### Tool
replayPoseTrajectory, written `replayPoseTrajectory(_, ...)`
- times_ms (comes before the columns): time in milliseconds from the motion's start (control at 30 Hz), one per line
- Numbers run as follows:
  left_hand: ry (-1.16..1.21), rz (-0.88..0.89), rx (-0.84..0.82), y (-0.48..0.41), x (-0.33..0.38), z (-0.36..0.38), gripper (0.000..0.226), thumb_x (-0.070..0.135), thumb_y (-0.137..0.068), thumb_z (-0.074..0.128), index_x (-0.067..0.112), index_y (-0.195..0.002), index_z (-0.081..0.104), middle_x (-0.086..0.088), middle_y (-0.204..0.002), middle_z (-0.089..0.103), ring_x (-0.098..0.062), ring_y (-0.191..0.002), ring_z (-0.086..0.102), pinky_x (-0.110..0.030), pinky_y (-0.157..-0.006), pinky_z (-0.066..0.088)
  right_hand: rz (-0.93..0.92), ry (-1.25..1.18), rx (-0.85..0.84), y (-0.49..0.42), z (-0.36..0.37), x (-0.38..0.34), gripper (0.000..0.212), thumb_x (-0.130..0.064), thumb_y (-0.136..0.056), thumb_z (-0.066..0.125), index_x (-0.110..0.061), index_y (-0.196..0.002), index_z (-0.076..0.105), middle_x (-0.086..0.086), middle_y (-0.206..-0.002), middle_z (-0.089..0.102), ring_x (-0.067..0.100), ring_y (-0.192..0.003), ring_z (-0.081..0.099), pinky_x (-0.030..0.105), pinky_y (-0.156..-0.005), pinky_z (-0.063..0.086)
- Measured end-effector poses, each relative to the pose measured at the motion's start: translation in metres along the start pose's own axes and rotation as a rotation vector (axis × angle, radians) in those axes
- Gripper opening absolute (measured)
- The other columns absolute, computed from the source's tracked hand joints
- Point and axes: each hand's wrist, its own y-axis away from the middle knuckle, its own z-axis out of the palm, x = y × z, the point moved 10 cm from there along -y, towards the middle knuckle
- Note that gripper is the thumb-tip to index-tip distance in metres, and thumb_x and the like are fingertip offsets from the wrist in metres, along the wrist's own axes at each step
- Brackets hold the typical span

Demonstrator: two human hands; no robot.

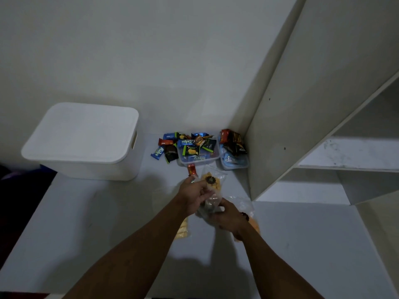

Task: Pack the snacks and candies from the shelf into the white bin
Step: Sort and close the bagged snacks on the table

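Lidded white bin point(86, 141) stood left, candy tubs point(197, 157) just behind; L hand point(193, 194) & R hand point(225, 214) fingers gripped snack bag point(212, 181), long axis pointing away twd tubs.

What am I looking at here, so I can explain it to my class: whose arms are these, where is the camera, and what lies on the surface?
There is no machine here. One camera worn on a person's head looks forward and down, so the two bare arms are the wearer's own. The left hand and right hand together grip a clear snack bag of yellow pieces with a dark round sticker. Ahead on the pale surface stands the white bin, its lid on. To its right, a clear tub and a second tub hold wrapped candies, with loose candies beside them. A white shelf unit rises on the right.
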Motion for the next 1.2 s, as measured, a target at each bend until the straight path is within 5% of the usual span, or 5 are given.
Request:
replayPoseTrajectory(433, -0.976, 0.370, -0.060, -0.004, -0.015, -0.004, 0.018, 0.004, -0.080, 0.068, -0.006, -0.096, 0.070, -0.011, -0.094, 0.068, -0.022, -0.085, 0.066, -0.027, -0.079, 0.053, 0.061, -0.315, 0.258, -0.032, -0.034, 0.031, 0.033, 0.005, -0.091, 0.052, -0.011, -0.120, 0.054, 0.008, -0.094, 0.063, 0.021, -0.076, 0.062, 0.033, -0.062, 0.052)
replayPoseTrajectory(600, -1.160, 0.482, 0.060, -0.005, -0.021, 0.001, 0.025, 0.021, -0.076, 0.063, 0.014, -0.098, 0.071, 0.000, -0.098, 0.065, -0.013, -0.085, 0.062, -0.027, -0.077, 0.052, -0.087, 0.136, 0.558, -0.020, -0.071, 0.033, 0.014, -0.004, -0.091, 0.058, -0.004, -0.101, 0.068, 0.013, -0.099, 0.070, 0.027, -0.092, 0.064, 0.037, -0.086, 0.051)
replayPoseTrajectory(733, -1.082, 0.274, -0.108, -0.003, -0.070, 0.021, 0.033, 0.019, -0.082, 0.065, 0.015, -0.114, 0.064, -0.004, -0.101, 0.065, -0.018, -0.089, 0.066, -0.036, -0.082, 0.056, 0.150, 0.469, 0.713, -0.001, -0.107, 0.066, 0.027, -0.024, -0.087, 0.060, -0.012, -0.110, 0.066, 0.013, -0.108, 0.067, 0.031, -0.102, 0.062, 0.037, -0.087, 0.049)
replayPoseTrajectory(933, -1.015, -0.009, -0.285, 0.000, -0.122, 0.043, 0.030, 0.010, -0.090, 0.063, 0.015, -0.119, 0.056, -0.003, -0.117, 0.057, -0.019, -0.104, 0.060, -0.027, -0.085, 0.051, 0.297, 0.018, 0.675, 0.021, -0.115, 0.102, 0.064, -0.019, -0.089, 0.066, -0.009, -0.145, 0.036, 0.018, -0.138, 0.052, 0.038, -0.126, 0.050, 0.044, -0.100, 0.044)
replayPoseTrajectory(1200, -0.784, -0.046, -0.212, 0.005, -0.103, 0.053, 0.011, 0.019, -0.094, 0.058, 0.014, -0.102, 0.063, -0.007, -0.096, 0.063, -0.011, -0.076, 0.059, -0.019, -0.060, 0.044, 0.070, 0.052, 0.623, 0.010, -0.112, 0.076, 0.013, -0.012, -0.086, 0.061, -0.011, -0.075, 0.067, 0.008, -0.076, 0.068, 0.026, -0.077, 0.065, 0.031, -0.066, 0.052)
